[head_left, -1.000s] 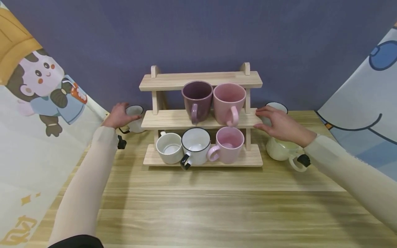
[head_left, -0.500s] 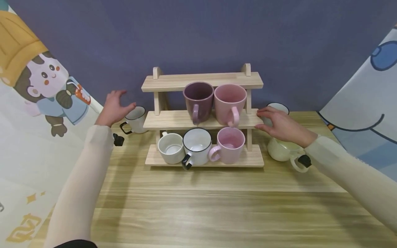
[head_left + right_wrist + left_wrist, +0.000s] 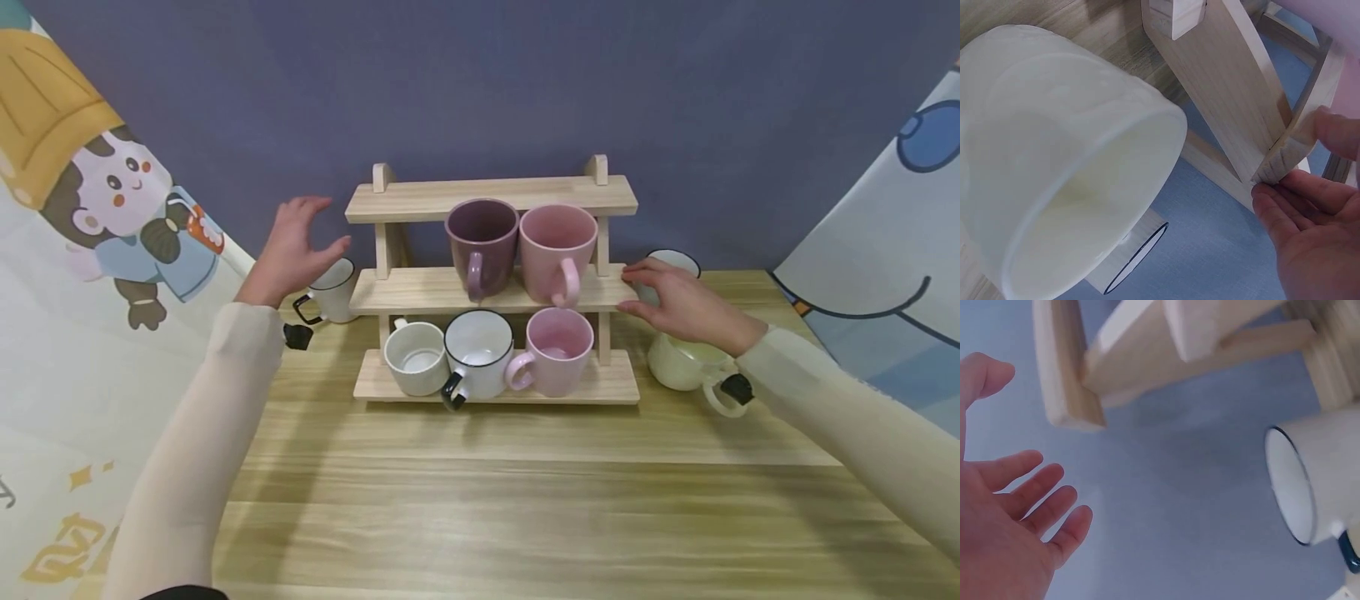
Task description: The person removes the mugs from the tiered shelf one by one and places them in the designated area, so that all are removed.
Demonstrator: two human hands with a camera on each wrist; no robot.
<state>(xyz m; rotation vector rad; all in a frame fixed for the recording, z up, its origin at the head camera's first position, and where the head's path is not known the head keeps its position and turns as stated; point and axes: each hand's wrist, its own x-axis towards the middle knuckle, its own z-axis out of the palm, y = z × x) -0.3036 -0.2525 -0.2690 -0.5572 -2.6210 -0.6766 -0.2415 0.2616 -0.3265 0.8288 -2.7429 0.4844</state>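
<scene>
Here, the wooden rack stands upright in the middle of the head frame, its three shelves stepping up toward the blue-grey backdrop. The right hand, right of centre in that frame, pinches the right end of the middle shelf; the right wrist view shows the thumb on one side of the board and the fingers on the other. The left hand, at left of centre, is raised with its thumb spread wide from the fingers, holding nothing and apart from the rack, as the left wrist view confirms at its lower left. Just below it in the head frame, a white mug with a black handle stands on the table beside the rack's left end. A purple mug and a pink mug sit side by side on the middle shelf, toward its right. Along the bottom shelf, from left to right, come a small white cup, a dark-rimmed white mug and a pale pink mug. At right, a white mug is partly hidden behind the right hand, and a cream mug shows below it, partly covered.
</scene>
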